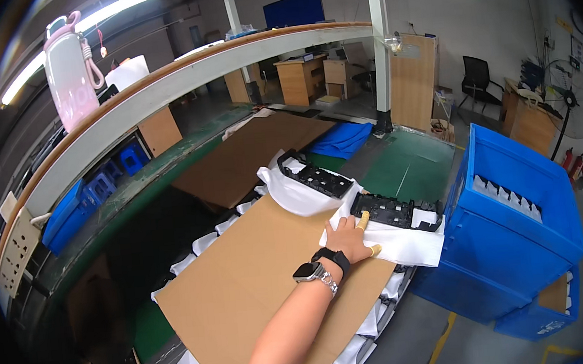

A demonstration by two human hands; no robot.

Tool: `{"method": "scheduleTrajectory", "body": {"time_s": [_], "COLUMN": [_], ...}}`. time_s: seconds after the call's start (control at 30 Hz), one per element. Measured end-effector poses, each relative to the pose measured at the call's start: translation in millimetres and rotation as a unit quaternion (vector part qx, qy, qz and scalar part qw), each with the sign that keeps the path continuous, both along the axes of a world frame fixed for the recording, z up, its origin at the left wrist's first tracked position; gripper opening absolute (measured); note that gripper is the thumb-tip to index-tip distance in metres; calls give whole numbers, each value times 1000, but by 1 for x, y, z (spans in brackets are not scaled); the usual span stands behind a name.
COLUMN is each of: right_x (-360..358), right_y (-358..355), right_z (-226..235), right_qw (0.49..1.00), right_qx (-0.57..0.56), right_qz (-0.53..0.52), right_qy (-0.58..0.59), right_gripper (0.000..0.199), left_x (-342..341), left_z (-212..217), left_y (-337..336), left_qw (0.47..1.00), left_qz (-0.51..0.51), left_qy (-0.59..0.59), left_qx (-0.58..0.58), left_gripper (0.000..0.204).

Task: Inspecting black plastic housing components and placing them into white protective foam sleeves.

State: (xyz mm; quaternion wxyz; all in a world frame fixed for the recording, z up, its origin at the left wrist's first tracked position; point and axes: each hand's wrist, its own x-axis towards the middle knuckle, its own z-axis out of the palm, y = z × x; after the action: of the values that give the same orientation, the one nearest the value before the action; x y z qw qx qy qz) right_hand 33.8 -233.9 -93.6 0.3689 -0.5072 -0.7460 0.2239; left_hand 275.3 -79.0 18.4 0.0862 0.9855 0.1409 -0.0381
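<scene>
My left hand point(350, 240) lies palm down with fingers spread on a white wrapping sheet point(407, 241). Yellow covers sit on its thumb and index finger, and a watch and bracelet circle the wrist. Just beyond the fingertips, a black plastic frame part point(392, 209) rests on this sheet; the index fingertip is at its near edge, and I cannot tell if it touches. Farther left, a second black frame part point(315, 178) lies on another white sheet point(292, 194). Both sheets lie over the far end of a brown cardboard sheet point(257, 268). My right hand is out of view.
White-wrapped pieces stick out beneath the cardboard's edges. Stacked blue crates point(498, 247) stand close on the right, one holding white-wrapped parts. A dark brown board point(254, 150) lies beyond. A raised shelf point(178, 74) crosses the upper left, bearing a pink-white bottle point(71, 80).
</scene>
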Motion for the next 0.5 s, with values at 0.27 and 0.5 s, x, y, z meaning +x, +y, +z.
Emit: {"method": "scheduleTrajectory", "body": {"time_s": [0.27, 0.5], "right_x": [-12, -71], "right_y": [5, 0], "right_z": [-13, -17], "right_qw": [999, 998], "right_qx": [31, 45], "right_qz": [-1, 34], "right_qy": [-15, 30], "right_gripper": [33, 31], "left_x": [-40, -171], "left_z": [-5, 36], "left_y": [-10, -22], "left_qw": [984, 984], "left_qz": [-70, 45], "left_qy": [-151, -19], "left_qx": [59, -169], "left_gripper": [44, 60]}}
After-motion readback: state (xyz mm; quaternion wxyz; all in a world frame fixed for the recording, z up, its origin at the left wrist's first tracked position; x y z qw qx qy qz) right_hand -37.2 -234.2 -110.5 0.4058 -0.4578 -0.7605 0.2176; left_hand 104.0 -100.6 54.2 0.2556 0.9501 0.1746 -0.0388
